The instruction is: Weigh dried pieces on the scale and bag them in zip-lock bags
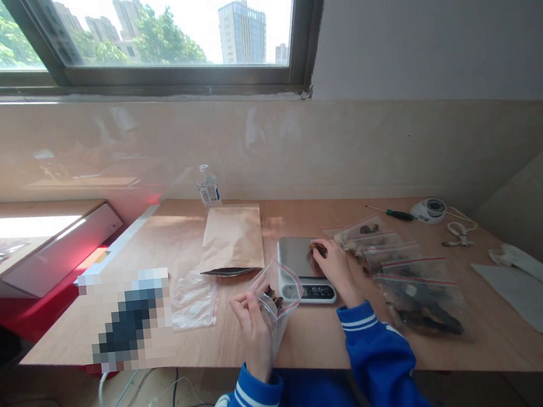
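My left hand (253, 325) is closed on a small clear zip bag (280, 292) with a red seal strip, held open above the table's front edge; a few dark pieces lie inside it. My right hand (331, 267) rests over the right side of a small digital scale (300, 266), fingers pinched on a dark piece (319, 248) at the steel platform. Both sleeves are blue with white stripes.
A row of filled zip bags (406, 280) lies right of the scale. A brown paper pouch (233, 239), an empty clear bag (193, 300) and a small bottle (207, 185) lie left and behind. A green screwdriver (392, 213), tape roll (429, 210) and white sheet (530, 299) sit at right.
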`<state>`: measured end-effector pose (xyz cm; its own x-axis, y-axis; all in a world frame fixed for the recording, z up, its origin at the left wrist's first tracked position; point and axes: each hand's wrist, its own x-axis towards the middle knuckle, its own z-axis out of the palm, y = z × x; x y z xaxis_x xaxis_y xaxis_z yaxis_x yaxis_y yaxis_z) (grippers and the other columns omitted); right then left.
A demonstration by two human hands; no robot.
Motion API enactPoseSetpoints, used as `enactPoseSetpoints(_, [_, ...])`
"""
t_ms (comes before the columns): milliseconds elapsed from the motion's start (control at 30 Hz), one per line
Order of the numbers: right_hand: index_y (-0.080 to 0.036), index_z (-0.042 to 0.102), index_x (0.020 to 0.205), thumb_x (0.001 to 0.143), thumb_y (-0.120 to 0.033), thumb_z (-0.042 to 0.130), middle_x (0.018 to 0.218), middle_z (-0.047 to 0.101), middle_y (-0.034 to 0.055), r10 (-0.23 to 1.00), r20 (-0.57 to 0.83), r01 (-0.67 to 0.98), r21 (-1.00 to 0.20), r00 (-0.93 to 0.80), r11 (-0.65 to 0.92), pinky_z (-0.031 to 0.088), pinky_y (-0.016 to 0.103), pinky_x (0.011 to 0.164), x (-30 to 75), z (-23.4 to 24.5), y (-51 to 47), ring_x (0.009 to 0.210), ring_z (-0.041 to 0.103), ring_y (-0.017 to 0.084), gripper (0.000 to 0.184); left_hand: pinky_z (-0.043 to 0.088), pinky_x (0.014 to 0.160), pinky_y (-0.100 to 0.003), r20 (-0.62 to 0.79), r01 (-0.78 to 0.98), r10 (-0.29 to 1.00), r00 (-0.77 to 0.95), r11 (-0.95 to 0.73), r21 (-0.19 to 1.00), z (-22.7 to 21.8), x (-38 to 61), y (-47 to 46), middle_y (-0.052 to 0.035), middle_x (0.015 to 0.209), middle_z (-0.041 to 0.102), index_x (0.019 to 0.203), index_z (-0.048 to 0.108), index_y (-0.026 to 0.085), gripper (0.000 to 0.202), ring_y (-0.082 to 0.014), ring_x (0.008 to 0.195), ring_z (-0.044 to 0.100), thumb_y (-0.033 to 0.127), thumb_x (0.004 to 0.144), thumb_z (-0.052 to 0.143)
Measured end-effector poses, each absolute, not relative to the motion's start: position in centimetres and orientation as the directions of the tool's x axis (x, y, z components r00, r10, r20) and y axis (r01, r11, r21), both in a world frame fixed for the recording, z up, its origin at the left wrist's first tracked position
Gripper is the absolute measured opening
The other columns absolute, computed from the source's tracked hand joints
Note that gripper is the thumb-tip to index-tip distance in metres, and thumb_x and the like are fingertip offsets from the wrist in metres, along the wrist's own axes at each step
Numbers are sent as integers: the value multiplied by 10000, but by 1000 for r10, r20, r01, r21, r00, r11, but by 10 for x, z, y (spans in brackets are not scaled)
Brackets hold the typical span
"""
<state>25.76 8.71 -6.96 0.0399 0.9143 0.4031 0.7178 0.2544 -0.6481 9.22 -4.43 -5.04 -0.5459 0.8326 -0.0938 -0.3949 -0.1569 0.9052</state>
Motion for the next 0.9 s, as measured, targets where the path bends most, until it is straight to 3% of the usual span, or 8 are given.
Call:
enactPoseSetpoints(200, [-146,647,982,750,-346,559,913,684,92,969,223,404,-900,102,165,489,307,659,246,-30,62,755,615,197,319,544,801,-545,-72,-374,826,-558,-173,911,-57,92,-44,-160,1137,613,914,407,206,295,-273,1035,614,488,850,467])
enactPoseSetpoints(367, [-148,668,1008,747,-420,608,924,698,77,986,133,153,-977,-100,148,473,237,555,218,14,27,755,624,180,381,546,821,-515,-74,-422,856,-512,-176,889,-56,96,-44,-149,1108,636,887,366,214,269,-245,1005,635,472,871,443])
enactPoseSetpoints(467, [-145,684,1016,782,-421,581,884,709,70,971,86,160,-979,-225,124,491,250,585,206,22,13,748,632,183,376,541,846,-491,-56,-423,868,-493,-182,888,-53,97,-45,-160,1096,644,894,358,213,265,-241,1014,634,466,879,433])
enactPoseSetpoints(600, [-167,690,1025,818,-372,553,946,710,69,968,164,243,-947,-189,208,513,283,691,198,15,8,780,643,185,322,534,859,-470,-50,-404,873,-485,-173,899,-57,95,-46,-157,1111,639,916,364,216,267,-245,1016,632,473,880,426])
enactPoseSetpoints(767, [-221,666,1086,841,-350,530,955,708,40,956,210,330,-904,-206,270,516,284,679,198,20,0,691,630,156,309,528,854,-486,-35,-410,870,-491,-196,891,-63,92,-47,-163,1144,620,930,369,220,265,-250,1011,631,472,877,429])
enactPoseSetpoints(900, [-273,641,1128,882,-369,485,1016,688,29,921,269,388,-846,-280,365,495,330,832,205,30,-13,906,631,195,307,533,827,-503,-31,-415,871,-491,-202,887,-61,90,-47,-155,1116,637,968,360,213,282,-252,991,641,476,881,413])
